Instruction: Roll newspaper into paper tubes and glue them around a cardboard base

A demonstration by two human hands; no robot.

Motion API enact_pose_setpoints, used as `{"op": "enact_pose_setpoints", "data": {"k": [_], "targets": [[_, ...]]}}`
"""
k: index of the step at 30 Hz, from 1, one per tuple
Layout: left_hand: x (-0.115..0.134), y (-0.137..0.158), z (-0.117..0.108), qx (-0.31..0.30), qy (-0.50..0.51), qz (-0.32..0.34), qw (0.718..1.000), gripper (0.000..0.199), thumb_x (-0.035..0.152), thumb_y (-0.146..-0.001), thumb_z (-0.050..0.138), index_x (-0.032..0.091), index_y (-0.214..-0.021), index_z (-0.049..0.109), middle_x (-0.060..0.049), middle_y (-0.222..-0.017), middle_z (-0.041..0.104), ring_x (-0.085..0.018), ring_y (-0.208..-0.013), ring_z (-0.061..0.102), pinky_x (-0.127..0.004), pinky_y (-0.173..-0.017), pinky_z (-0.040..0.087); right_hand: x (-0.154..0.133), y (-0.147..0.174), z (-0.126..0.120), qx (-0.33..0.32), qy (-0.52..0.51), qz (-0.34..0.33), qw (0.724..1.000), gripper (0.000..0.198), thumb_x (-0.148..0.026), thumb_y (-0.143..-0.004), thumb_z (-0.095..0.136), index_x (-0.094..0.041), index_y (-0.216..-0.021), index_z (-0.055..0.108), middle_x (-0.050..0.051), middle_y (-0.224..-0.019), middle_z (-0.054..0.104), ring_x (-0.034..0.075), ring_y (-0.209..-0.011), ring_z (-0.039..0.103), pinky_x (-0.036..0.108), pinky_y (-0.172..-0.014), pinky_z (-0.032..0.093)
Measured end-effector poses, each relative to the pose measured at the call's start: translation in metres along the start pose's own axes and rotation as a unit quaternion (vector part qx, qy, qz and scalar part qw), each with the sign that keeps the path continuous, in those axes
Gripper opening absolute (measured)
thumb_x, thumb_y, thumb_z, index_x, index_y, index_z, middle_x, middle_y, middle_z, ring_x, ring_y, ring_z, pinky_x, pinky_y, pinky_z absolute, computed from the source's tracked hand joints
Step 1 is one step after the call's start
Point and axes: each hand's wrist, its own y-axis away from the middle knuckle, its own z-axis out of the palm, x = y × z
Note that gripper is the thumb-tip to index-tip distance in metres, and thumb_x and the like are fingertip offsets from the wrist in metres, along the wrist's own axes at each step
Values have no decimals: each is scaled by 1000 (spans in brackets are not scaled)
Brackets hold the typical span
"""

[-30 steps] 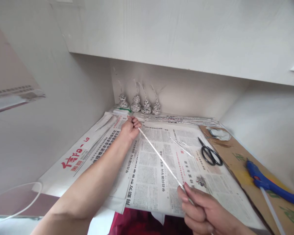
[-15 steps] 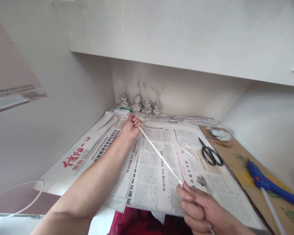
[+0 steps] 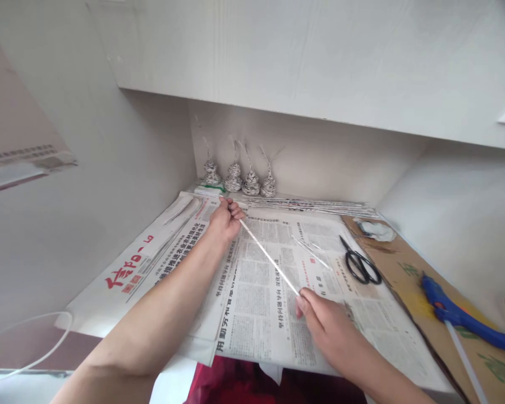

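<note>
A thin white rolled-paper stick (image 3: 269,256) runs slantwise between my two hands, above newspaper sheets (image 3: 256,314) spread on the table. My left hand (image 3: 227,217) is closed round its far end. Closer to me, my right hand (image 3: 320,314) pinches the near end between thumb and fingers. Short paper strips (image 3: 311,252) lie on the newspaper to the right of the stick. Black-handled scissors (image 3: 359,264) rest farther right, their blades pointing away.
Several woven paper gourd shapes (image 3: 251,182) stand along the back wall. A bundle of paper sticks (image 3: 311,206) lies in front of them. On the right, a cardboard sheet (image 3: 408,269) carries a blue glue gun (image 3: 458,317). A shelf panel (image 3: 278,62) overhangs the back.
My right hand has moved up and left along the paper stick, so less of it shows between my hands. Its wrist has turned. My left hand keeps its place.
</note>
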Motion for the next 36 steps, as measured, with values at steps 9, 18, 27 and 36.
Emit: {"op": "enact_pose_setpoints", "data": {"k": [9, 18, 27, 36], "targets": [[3, 0, -1, -37, 26, -39, 998, 35, 34, -95, 29, 17, -65, 36, 6, -49, 23, -5, -35, 24, -15, -33, 19, 6, 1, 12, -270, -492, 111, 820, 36, -57, -90, 32, -23, -77, 37, -10, -44, 24, 6, -32, 17, 18, -28, 31], [-9, 2, -2, -46, -15, -26, 999, 34, 38, -93, 33, 16, -68, 41, 5, -52, 31, -6, -39, 30, -16, -37, 27, -16, -17, 6, 49, 158, -75, 983, 28, -48, -91, 37, -22, -87, 48, -2, -58, 47, 13, -54, 43, 27, -52, 28], [-6, 2, -2, -55, 12, -59, 997, 34, 35, -95, 31, 17, -67, 39, 6, -50, 25, -5, -36, 25, -16, -33, 19, -8, -24, 18, -209, -403, 77, 888, 35, -54, -92, 30, -23, -78, 39, -10, -47, 21, 6, -34, 14, 19, -31, 23], [-12, 3, -3, -51, -12, -50, 997, 35, 37, -94, 31, 16, -68, 41, 5, -52, 31, -6, -38, 29, -16, -36, 26, -19, -32, 14, -73, -92, -24, 993, 38, -56, -89, 36, -21, -95, 49, -4, -60, 45, 10, -47, 43, 25, -48, 38]]}}
